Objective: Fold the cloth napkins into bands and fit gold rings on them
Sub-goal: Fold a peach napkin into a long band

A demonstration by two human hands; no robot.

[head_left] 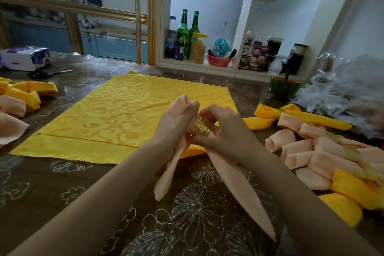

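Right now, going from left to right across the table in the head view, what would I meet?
Tissue pack, left hand gripping the peach napkin, gold ring, right hand on that ring, pile of folded peach napkins.

Floral-printed table (62,183); on it a yellow cloth (124,114), folded napkins (301,151), scissors (47,73), tissue pack (25,57).

My left hand (176,119) and right hand (223,131) are bare, as are both slender forearms (116,172), uncovered to the frame's edge.

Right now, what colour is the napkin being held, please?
The napkin is pale peach, seen best in the head view.
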